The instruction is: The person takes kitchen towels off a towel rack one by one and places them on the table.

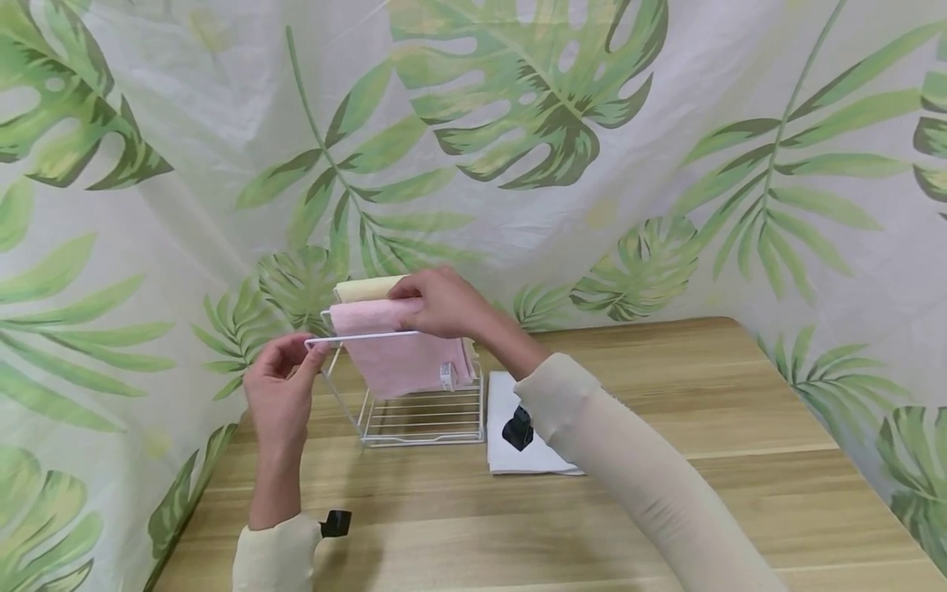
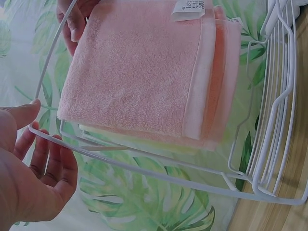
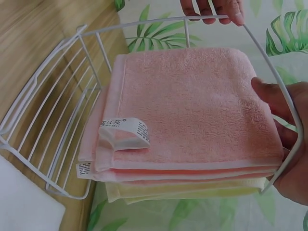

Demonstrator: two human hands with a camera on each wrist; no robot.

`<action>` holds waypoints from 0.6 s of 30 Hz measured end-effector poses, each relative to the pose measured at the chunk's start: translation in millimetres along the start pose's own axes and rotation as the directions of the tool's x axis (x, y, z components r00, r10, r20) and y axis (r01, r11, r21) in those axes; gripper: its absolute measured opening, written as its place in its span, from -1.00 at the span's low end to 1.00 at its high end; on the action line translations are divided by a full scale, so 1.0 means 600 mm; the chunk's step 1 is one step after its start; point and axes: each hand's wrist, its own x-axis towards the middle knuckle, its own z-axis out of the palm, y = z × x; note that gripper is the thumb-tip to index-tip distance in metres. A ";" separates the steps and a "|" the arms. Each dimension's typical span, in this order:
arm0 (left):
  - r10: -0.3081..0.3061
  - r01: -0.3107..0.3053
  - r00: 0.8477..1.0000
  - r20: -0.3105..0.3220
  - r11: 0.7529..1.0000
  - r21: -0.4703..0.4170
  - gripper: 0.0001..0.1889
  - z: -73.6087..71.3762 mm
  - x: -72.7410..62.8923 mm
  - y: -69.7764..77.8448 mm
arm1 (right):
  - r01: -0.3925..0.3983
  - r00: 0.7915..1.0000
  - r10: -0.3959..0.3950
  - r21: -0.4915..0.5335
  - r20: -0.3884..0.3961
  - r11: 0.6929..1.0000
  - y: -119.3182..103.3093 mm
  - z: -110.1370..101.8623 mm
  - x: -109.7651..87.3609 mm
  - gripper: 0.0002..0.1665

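Beside the brown wood-grain table, the left hand pinches the white wire rack, the right hand a folded pink terry towel; snagged cloth could tip the rack.

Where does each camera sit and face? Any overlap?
Head: head-worn, faces forward and down over the rack; left hand, right hand, sleeves show.
Left wrist: worn there, faces the pink towel; left hand, right fingers show.
Right wrist: worn there, faces the pink towel; right hand, left fingers show.
Both wrist views share rack and pink towel.
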 end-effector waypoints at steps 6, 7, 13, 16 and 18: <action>0.003 -0.003 1.000 0.013 0.999 -0.037 -0.72 0.000 -0.003 0.005 | -0.070 0.997 0.070 -0.004 -0.046 0.998 -0.008 0.002 0.000 -0.66; 0.003 -0.002 1.000 0.015 0.999 -0.043 -0.72 0.000 -0.003 0.006 | -0.079 0.995 0.079 -0.005 -0.057 0.997 -0.009 0.003 0.000 -0.68; 0.000 0.000 1.000 0.011 0.998 -0.056 -0.73 0.000 -0.003 0.006 | -0.089 0.989 0.087 -0.014 -0.117 0.996 -0.012 0.006 -0.004 -0.75; -0.004 0.004 1.000 0.010 0.998 -0.058 -0.73 -0.001 -0.003 0.007 | -0.082 0.986 0.077 -0.028 -0.150 0.996 -0.011 0.008 -0.005 -0.76; -0.004 0.004 1.000 0.012 0.998 -0.062 -0.73 -0.002 -0.002 0.007 | -0.074 0.982 0.066 -0.038 -0.176 0.997 -0.011 0.009 -0.005 -0.77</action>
